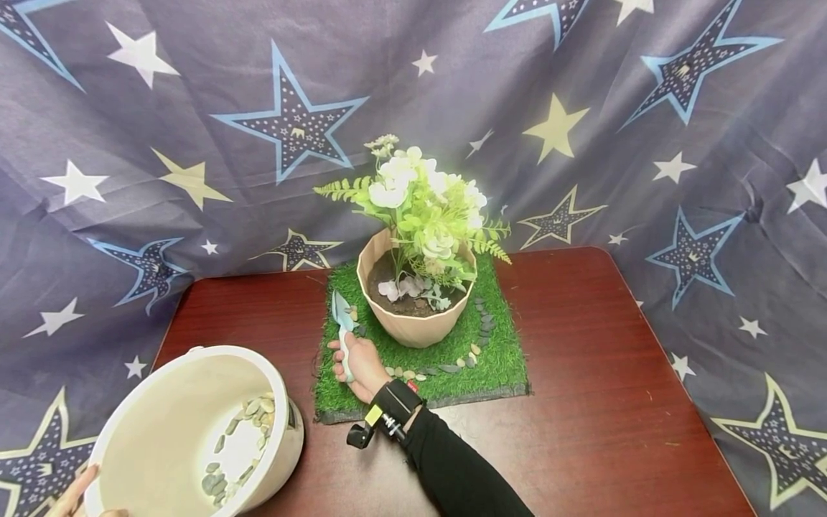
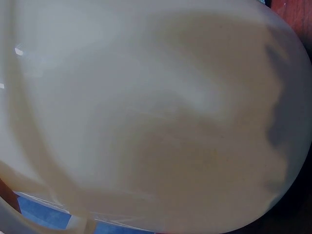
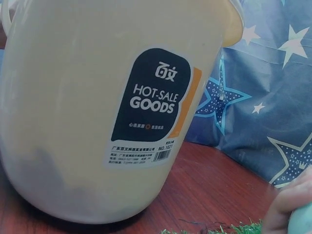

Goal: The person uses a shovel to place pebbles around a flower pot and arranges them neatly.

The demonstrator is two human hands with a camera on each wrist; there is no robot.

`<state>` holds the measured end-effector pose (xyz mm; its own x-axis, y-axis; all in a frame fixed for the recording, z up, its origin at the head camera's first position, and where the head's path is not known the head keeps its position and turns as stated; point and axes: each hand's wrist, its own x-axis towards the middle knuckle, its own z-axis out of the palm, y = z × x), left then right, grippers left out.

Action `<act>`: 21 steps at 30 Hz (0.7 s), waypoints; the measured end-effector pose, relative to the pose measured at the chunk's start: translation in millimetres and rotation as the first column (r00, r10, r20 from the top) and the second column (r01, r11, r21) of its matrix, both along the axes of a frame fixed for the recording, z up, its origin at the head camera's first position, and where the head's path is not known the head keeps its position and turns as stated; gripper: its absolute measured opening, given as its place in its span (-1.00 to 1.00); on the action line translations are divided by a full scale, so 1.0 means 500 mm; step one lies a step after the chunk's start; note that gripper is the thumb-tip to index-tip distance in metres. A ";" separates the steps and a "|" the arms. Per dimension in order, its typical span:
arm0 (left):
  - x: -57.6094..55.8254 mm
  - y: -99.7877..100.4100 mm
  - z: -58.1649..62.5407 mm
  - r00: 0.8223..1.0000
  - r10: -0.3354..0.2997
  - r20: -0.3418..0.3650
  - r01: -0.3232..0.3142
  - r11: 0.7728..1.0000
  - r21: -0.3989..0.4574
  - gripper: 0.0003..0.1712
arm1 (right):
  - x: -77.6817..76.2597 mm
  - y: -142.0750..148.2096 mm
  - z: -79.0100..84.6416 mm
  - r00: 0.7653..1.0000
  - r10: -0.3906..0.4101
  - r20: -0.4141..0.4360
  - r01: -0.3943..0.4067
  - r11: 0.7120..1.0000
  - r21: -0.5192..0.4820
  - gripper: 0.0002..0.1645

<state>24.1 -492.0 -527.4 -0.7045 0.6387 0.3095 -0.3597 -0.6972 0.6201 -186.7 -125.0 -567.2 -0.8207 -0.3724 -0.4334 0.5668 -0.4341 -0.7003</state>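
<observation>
My right hand (image 1: 364,364) grips the pale handle of a small garden trowel (image 1: 342,314), its light blue blade pointing away over the artificial grass mat (image 1: 510,345). Pebbles lie right beside that blade. At the lower left, my left hand (image 1: 76,494) holds the rim of a cream bucket (image 1: 161,424), fingers over the edge and the rest hidden behind it. Grey and tan pebbles (image 1: 216,481) lie inside the bucket. Its outer wall (image 2: 146,122) fills the left wrist view, and its dark label (image 3: 153,97) faces the right wrist camera.
A beige faceted pot (image 1: 413,330) with soil, white flowers (image 1: 433,187) and ferns stands on the mat. Around its front and right side runs a curved line of pebbles (image 1: 449,368). The reddish-brown table (image 1: 581,373) meets a star-patterned curtain (image 1: 452,86) at the back.
</observation>
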 end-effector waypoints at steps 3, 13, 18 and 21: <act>-0.005 0.001 0.004 0.993 -0.075 0.087 0.069 0.995 0.072 -0.37 | -0.001 0.000 0.003 1.000 0.012 -0.006 -0.012 1.000 0.006 -0.52; -0.012 0.007 -0.015 0.990 -0.014 -0.140 0.020 0.999 0.044 -0.26 | 0.002 0.002 0.014 0.997 0.035 -0.062 -0.027 0.992 0.119 -0.50; -0.015 0.011 -0.009 0.993 -0.025 -0.115 0.027 0.999 0.022 -0.27 | -0.009 -0.001 0.013 0.995 0.030 -0.090 -0.016 0.987 0.159 -0.49; -0.014 0.018 -0.011 0.998 -0.024 -0.049 0.027 0.998 0.065 -0.29 | -0.022 -0.002 0.010 0.996 0.011 -0.087 0.001 0.990 0.141 -0.49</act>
